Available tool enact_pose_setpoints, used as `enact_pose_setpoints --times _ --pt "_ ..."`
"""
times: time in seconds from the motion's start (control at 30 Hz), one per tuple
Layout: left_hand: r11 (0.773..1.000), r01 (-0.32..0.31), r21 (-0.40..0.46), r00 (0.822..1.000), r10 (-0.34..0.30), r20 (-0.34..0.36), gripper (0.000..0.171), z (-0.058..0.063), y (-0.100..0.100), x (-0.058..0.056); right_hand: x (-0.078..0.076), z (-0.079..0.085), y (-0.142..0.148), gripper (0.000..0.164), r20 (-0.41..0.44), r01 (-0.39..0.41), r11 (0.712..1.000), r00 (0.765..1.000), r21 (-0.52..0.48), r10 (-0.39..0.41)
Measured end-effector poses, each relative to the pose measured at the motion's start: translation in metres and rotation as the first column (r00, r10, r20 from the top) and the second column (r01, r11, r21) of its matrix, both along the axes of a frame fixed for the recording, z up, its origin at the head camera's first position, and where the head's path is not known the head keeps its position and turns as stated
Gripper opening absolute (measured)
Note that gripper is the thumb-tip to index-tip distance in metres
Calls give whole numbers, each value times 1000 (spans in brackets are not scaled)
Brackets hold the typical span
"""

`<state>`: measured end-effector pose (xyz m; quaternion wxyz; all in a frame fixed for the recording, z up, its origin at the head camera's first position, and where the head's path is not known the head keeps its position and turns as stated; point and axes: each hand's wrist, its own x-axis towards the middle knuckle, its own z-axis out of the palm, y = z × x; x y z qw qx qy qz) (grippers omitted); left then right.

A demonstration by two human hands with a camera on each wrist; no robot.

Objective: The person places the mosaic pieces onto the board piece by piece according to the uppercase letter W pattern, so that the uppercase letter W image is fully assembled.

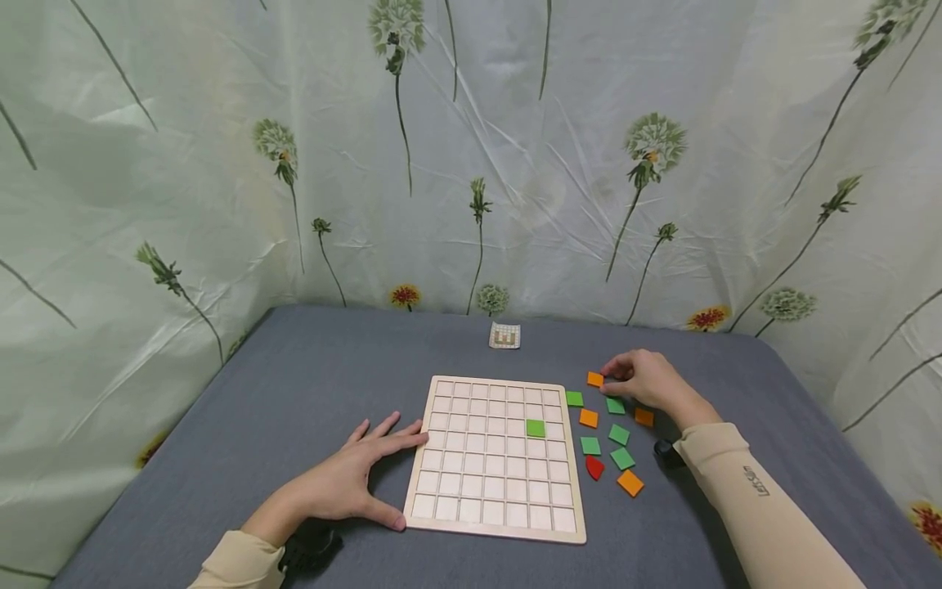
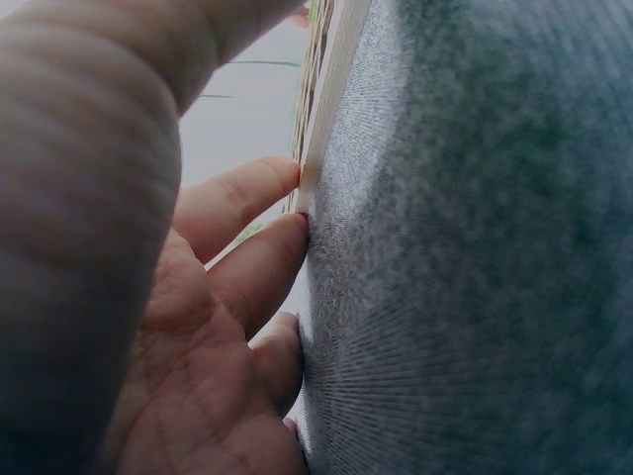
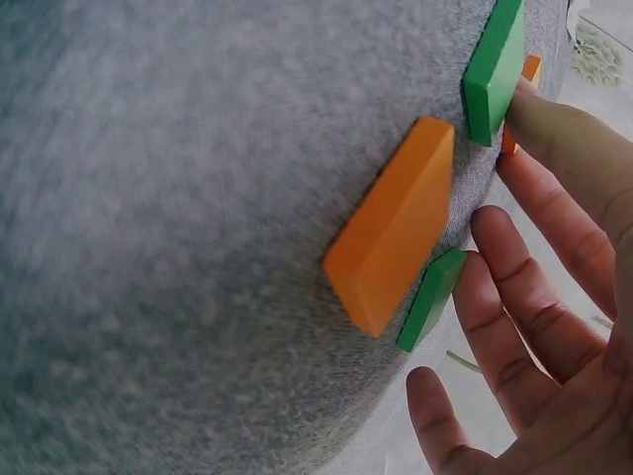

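Note:
A pale wooden grid board point(image 1: 496, 537) lies on the table with one light green tile point(image 1: 535, 428) in a cell at its right side. My left hand point(image 1: 346, 478) has its fingers spread, with fingertips and thumb touching the board's left edge; the left wrist view shows fingertips against the board's side point(image 2: 321, 129). Beyond the board's upper right corner, my right hand point(image 1: 648, 380) pinches an orange tile point(image 1: 594, 379) between thumb and index finger. In the right wrist view that orange tile point(image 3: 534, 69) is partly hidden by the thumb, and the other fingers are spread.
Right of the board lie loose green tiles point(image 1: 621, 458), orange tiles point(image 1: 630, 483) and a red piece with a curved edge point(image 1: 594, 468). A small card with a printed grid point(image 1: 504, 335) lies behind the board. A flowered curtain point(image 1: 515, 164) surrounds the grey table point(image 1: 353, 352).

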<state>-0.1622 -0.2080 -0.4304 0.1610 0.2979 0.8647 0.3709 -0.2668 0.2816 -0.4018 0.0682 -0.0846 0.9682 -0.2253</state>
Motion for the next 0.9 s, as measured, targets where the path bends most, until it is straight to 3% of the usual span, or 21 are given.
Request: enact_pose_setpoints --times 0.47,0.9 --pt "1000 2 -4 1000 -2 -3 104 1 2 0 3 3 -2 32 -1 -13 998 1000 56 13" --pt "1000 -3 -9 1000 3 -1 104 1 1 2 19 10 -1 30 -31 -64 998 997 18 64"
